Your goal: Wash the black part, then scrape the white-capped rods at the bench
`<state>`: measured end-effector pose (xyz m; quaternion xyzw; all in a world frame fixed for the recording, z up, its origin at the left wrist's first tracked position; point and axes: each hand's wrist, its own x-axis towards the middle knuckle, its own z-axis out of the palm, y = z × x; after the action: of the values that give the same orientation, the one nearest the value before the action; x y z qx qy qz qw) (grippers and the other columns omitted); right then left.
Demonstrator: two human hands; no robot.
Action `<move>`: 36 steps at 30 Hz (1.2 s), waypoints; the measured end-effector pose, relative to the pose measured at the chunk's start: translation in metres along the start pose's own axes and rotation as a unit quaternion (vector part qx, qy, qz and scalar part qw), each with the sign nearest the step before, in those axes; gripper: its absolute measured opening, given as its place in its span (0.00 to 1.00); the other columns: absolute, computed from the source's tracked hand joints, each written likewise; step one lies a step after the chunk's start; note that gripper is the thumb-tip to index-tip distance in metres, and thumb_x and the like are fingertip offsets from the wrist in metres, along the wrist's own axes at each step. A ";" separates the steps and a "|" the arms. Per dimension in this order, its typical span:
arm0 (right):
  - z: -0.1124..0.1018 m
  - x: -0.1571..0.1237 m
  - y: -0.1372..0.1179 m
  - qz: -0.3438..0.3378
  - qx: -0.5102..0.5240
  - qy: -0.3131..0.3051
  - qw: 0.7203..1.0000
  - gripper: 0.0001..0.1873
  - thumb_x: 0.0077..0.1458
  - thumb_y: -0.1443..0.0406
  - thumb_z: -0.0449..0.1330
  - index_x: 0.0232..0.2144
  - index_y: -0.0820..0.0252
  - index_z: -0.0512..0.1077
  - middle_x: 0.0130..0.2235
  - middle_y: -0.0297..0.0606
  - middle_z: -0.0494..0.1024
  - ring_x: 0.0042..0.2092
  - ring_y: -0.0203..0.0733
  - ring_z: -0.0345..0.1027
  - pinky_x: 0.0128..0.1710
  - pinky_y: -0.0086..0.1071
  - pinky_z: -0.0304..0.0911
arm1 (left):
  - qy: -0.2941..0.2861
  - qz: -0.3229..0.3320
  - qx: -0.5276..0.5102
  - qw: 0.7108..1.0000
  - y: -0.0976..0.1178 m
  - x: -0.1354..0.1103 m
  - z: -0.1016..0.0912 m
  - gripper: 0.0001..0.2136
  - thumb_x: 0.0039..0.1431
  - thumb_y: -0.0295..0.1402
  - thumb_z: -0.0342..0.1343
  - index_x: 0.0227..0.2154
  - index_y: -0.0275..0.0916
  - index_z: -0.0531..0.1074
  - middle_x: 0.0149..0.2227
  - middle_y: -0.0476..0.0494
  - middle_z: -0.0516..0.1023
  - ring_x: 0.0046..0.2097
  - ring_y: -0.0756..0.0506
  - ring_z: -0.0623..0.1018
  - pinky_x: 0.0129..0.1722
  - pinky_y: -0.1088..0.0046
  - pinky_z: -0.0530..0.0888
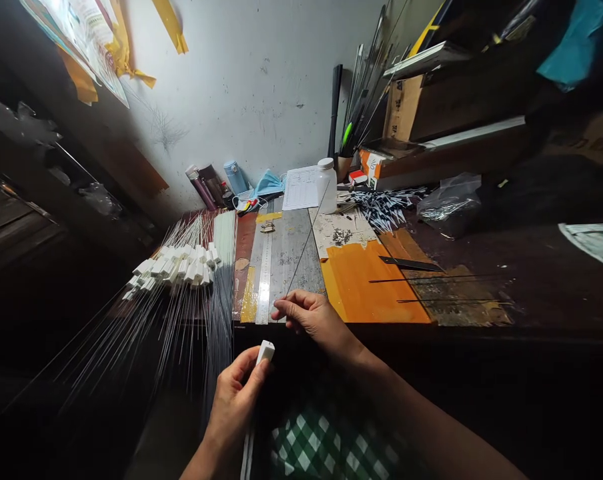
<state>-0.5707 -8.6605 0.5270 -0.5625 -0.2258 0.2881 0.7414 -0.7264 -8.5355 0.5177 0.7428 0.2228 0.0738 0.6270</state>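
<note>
My left hand [235, 393] is closed around a small white block [266, 349], its end showing above the thumb, in front of the table edge. Thin pale strands hang below this hand; I cannot tell whether they join the block. Between the thumb and fingers of my right hand [306, 312] is a thin dark rod [305, 248], slanting up and to the right. Its lower tip is near the block, apart from it. To the left lies a pile of similar white blocks [181, 263] with thin rods running through or out of them.
A steel ruler [264, 280] lies on a grey board beside an orange sheet [371, 283]. Farther back stand a white bottle [326, 187] and a blue flask [236, 177]. A dark blade [411, 264], loose rods and a plastic bag [449, 203] lie to the right.
</note>
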 end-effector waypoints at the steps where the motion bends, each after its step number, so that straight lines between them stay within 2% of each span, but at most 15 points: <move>1: 0.000 0.001 0.002 -0.002 -0.014 0.015 1.000 0.17 0.53 0.53 0.63 0.28 0.62 0.71 0.30 0.35 0.80 0.24 0.29 0.62 0.25 0.25 0.57 | 0.002 0.002 0.010 1.000 -0.001 0.000 0.001 0.22 0.55 0.49 0.62 0.43 0.36 0.79 0.38 0.41 0.80 0.43 0.41 0.76 0.45 0.69 0.70; 4: -0.001 0.004 0.008 -0.015 -0.109 0.039 0.993 0.18 0.54 0.52 0.63 0.25 0.60 0.68 0.26 0.32 0.78 0.24 0.32 0.64 0.27 0.28 0.59 | 0.005 -0.004 0.009 1.000 -0.004 0.003 0.003 0.22 0.54 0.50 0.62 0.43 0.36 0.79 0.36 0.43 0.79 0.41 0.42 0.75 0.44 0.71 0.69; 6: -0.003 0.006 0.010 -0.043 -0.218 0.060 0.973 0.17 0.56 0.52 0.63 0.28 0.59 0.69 0.27 0.33 0.78 0.28 0.36 0.69 0.31 0.30 0.61 | 0.006 -0.018 -0.019 1.000 -0.006 0.006 0.003 0.22 0.53 0.51 0.62 0.41 0.36 0.78 0.33 0.44 0.78 0.39 0.44 0.74 0.40 0.72 0.68; 10: -0.004 0.011 0.012 -0.130 -0.411 0.084 0.898 0.10 0.64 0.59 0.57 0.39 0.59 0.71 0.35 0.39 0.79 0.37 0.43 0.73 0.38 0.35 0.64 | 0.013 -0.060 -0.080 0.995 -0.017 0.015 0.002 0.23 0.49 0.53 0.64 0.34 0.35 0.77 0.26 0.48 0.73 0.31 0.48 0.70 0.34 0.75 0.65; 13: -0.002 0.018 0.015 -0.188 -0.507 0.048 0.840 0.07 0.65 0.66 0.55 0.36 0.61 0.73 0.39 0.41 0.78 0.43 0.45 0.70 0.44 0.37 0.64 | 0.018 -0.100 -0.116 0.988 -0.029 0.024 0.001 0.26 0.44 0.56 0.65 0.30 0.35 0.75 0.24 0.48 0.74 0.27 0.50 0.69 0.28 0.76 0.63; 15: 0.001 0.022 0.019 -0.201 -0.539 0.025 0.818 0.06 0.64 0.67 0.56 0.36 0.61 0.74 0.39 0.40 0.78 0.45 0.46 0.69 0.47 0.38 0.63 | 0.018 -0.112 -0.137 0.984 -0.036 0.030 0.001 0.27 0.42 0.58 0.65 0.29 0.35 0.74 0.23 0.48 0.74 0.24 0.52 0.67 0.25 0.76 0.62; 21: 0.008 0.031 0.025 -0.213 -0.553 0.014 0.806 0.07 0.64 0.67 0.55 0.37 0.61 0.74 0.41 0.39 0.78 0.46 0.46 0.69 0.50 0.40 0.61 | 0.026 -0.148 -0.175 0.973 -0.048 0.041 0.000 0.30 0.34 0.60 0.67 0.26 0.35 0.72 0.21 0.49 0.74 0.21 0.52 0.68 0.22 0.77 0.61; 26: 0.009 0.037 0.030 -0.234 -0.542 0.012 0.807 0.05 0.63 0.68 0.57 0.38 0.61 0.73 0.41 0.39 0.78 0.48 0.44 0.68 0.52 0.40 0.60 | 0.034 -0.158 -0.198 0.967 -0.047 0.045 0.004 0.29 0.36 0.59 0.67 0.25 0.35 0.72 0.21 0.48 0.73 0.21 0.53 0.68 0.22 0.77 0.60; 29: 0.009 0.038 0.033 -0.251 -0.535 0.017 0.807 0.05 0.62 0.69 0.57 0.39 0.60 0.73 0.43 0.39 0.78 0.50 0.45 0.68 0.55 0.41 0.59 | 0.037 -0.171 -0.201 0.964 -0.045 0.047 0.006 0.30 0.34 0.59 0.68 0.26 0.35 0.72 0.22 0.48 0.74 0.21 0.52 0.70 0.23 0.77 0.61; 36: 0.007 0.038 0.041 -0.254 -0.529 0.021 0.810 0.13 0.64 0.71 0.53 0.48 0.59 0.72 0.52 0.41 0.77 0.58 0.47 0.65 0.63 0.48 0.53 | 0.031 -0.178 -0.210 0.961 -0.042 0.052 0.007 0.31 0.32 0.59 0.69 0.29 0.35 0.73 0.22 0.49 0.75 0.22 0.52 0.71 0.22 0.77 0.61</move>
<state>-0.5547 -8.6211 0.4900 -0.7962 -0.4622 -0.0862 0.3808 -0.6875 -8.5154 0.4665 0.5399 0.3504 0.0289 0.7647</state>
